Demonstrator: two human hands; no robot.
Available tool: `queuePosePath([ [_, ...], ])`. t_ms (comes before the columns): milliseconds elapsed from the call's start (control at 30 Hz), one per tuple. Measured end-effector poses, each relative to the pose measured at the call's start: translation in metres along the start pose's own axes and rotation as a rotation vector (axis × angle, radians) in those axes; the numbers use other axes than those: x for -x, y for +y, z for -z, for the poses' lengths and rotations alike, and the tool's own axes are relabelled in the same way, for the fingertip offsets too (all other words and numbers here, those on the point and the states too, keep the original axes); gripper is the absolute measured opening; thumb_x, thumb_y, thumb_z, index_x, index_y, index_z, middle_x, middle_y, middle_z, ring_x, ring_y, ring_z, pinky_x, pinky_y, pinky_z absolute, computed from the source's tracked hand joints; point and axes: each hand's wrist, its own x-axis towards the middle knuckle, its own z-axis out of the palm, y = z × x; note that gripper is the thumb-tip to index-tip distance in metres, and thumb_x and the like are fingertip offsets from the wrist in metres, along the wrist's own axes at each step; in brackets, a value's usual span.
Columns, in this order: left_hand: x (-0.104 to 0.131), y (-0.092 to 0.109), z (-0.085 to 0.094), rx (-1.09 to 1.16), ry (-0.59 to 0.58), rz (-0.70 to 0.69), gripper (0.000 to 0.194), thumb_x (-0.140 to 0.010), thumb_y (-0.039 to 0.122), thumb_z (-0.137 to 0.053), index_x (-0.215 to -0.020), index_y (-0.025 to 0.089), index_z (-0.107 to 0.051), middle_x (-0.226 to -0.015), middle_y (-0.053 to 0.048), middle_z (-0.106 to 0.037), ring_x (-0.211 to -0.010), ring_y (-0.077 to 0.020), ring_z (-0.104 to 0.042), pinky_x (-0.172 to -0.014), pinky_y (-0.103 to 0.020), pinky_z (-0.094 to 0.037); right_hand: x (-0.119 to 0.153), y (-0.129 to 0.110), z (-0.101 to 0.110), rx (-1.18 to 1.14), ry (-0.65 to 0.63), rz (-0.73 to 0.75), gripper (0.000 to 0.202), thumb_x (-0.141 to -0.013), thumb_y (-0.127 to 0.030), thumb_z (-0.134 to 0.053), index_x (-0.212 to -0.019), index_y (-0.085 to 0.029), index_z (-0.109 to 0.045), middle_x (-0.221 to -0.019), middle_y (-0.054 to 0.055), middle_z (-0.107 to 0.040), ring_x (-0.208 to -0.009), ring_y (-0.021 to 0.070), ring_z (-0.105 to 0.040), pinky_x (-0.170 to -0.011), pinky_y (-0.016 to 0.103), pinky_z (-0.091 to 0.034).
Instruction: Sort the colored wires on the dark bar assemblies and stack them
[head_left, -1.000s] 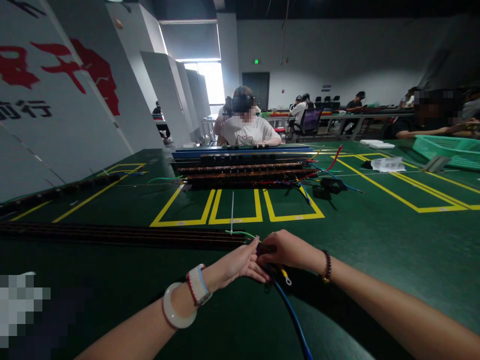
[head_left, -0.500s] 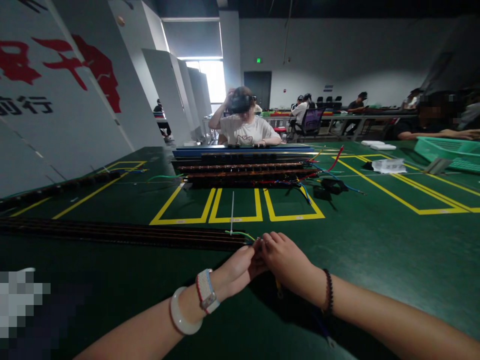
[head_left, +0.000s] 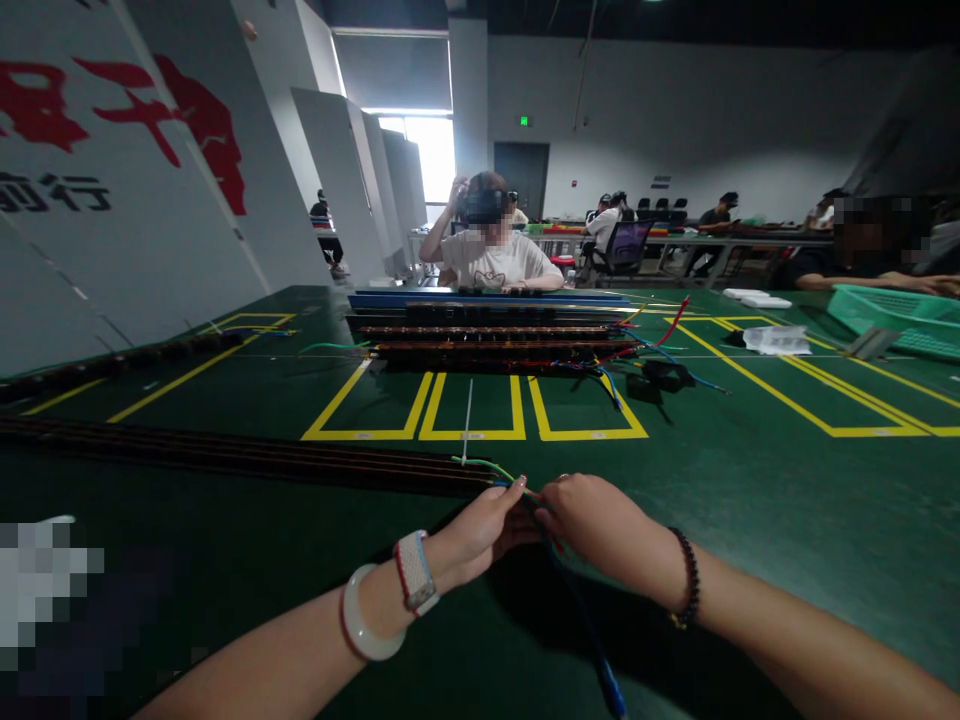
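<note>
My left hand (head_left: 491,520) is closed around wires at the right end of a long dark strip assembly (head_left: 247,455) with copper-coloured lines. A green-yellow wire (head_left: 491,466) runs from that end into my fingers. My right hand (head_left: 589,525) is closed on the same wires just to the right, its fingertips partly hidden. Below the hands a blue wire (head_left: 589,620) hangs toward the table's near edge, its end at the bottom of the view. A white cable tie (head_left: 469,420) sticks up from the assembly near its end.
Across the green table (head_left: 750,540) lie more strip assemblies (head_left: 495,345) with loose wires, beyond yellow taped boxes (head_left: 472,436). A green basket (head_left: 885,320) and a clear plastic bag (head_left: 776,340) sit at right. A person (head_left: 487,245) sits opposite.
My right hand has moved slightly right, away from my left. The blue wire now hangs in plain sight below the hands; the yellow wire end seen before is out of sight.
</note>
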Motion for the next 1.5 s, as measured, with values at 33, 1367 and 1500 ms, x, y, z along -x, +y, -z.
queuePosePath([
  [33, 0.0, 0.0, -0.001, -0.027, -0.004, -0.001, 0.022, -0.087, 0.032, -0.056, -0.082, 0.011, -0.059, -0.079, -0.007, -0.068, -0.077, -0.0159, -0.065, -0.085, -0.034, -0.048, 0.0, 0.002, 0.002, 0.003, -0.01, -0.023, 0.025, -0.09, -0.02, -0.048, -0.082, -0.012, -0.07, -0.079, 0.014, -0.069, -0.072, 0.0239, -0.066, -0.061, 0.029, -0.045],
  [1367, 0.002, 0.002, 0.007, -0.082, -0.051, 0.037, 0.029, -0.091, 0.036, -0.045, -0.076, 0.013, -0.055, -0.072, -0.01, -0.067, -0.076, -0.0199, -0.067, -0.082, -0.035, -0.048, -0.052, 0.081, -0.02, -0.046, 0.379, 0.249, 0.027, -0.093, -0.03, -0.046, -0.109, -0.017, -0.063, -0.097, 0.01, -0.064, -0.09, 0.0198, -0.058, -0.079, 0.031, -0.04],
  [1500, 0.001, 0.001, 0.006, -0.05, -0.059, 0.006, 0.022, -0.089, 0.033, -0.05, -0.082, 0.013, -0.056, -0.073, -0.007, -0.065, -0.072, -0.0179, -0.065, -0.079, -0.035, -0.048, -0.006, 0.063, -0.025, -0.065, 0.383, 0.509, 0.031, -0.093, -0.028, -0.043, -0.119, -0.019, -0.057, -0.093, 0.008, -0.063, -0.084, 0.0174, -0.055, -0.077, 0.031, -0.039],
])
